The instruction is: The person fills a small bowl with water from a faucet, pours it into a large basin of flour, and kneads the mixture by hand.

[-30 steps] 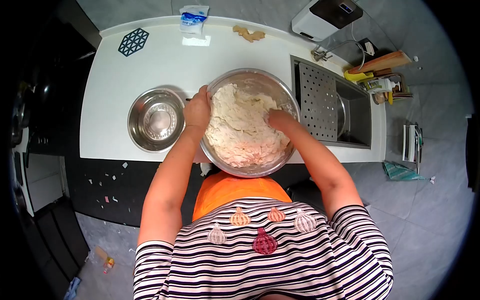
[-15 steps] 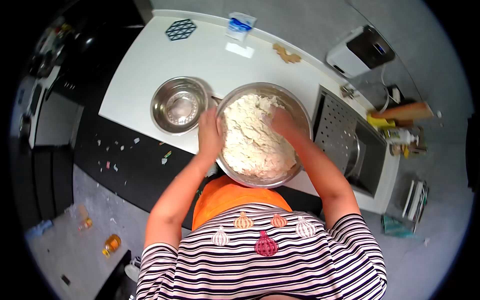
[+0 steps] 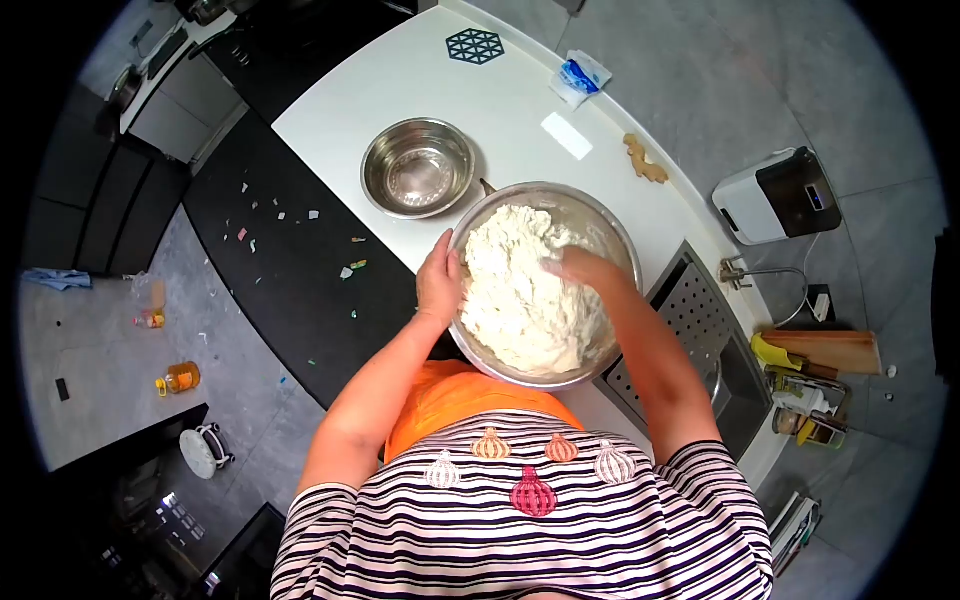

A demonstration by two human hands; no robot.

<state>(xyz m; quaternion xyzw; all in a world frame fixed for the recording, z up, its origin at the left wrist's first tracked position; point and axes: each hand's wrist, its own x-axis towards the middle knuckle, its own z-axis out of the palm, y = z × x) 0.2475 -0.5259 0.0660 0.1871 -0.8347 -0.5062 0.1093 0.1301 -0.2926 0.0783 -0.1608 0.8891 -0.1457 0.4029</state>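
Note:
A large metal mixing bowl [image 3: 618, 232] holds a mass of pale, shaggy dough [image 3: 520, 300]. My left hand [image 3: 440, 282] grips the bowl's left rim, with the thumb on the inner side and the fingers along the outside. Inside the bowl, my right hand [image 3: 585, 268] presses into the upper right part of the dough. Its fingers are bent and partly hidden by dough, with some stuck to them. A smaller metal bowl [image 3: 418, 168] stands on the white counter beyond my left hand, apart from the mixing bowl.
To the right is a sink with a perforated tray [image 3: 690, 315] and a faucet [image 3: 735, 272]. Ginger [image 3: 645, 160], a blue-and-white packet [image 3: 580, 77] and a dark hexagonal trivet [image 3: 474, 46] lie along the back. Scraps dot the black surface [image 3: 300, 260] at left.
The view has turned, so the counter and its objects appear rotated and shifted right. My right hand stays in the dough, whose surface has changed shape; my left hand still holds the rim.

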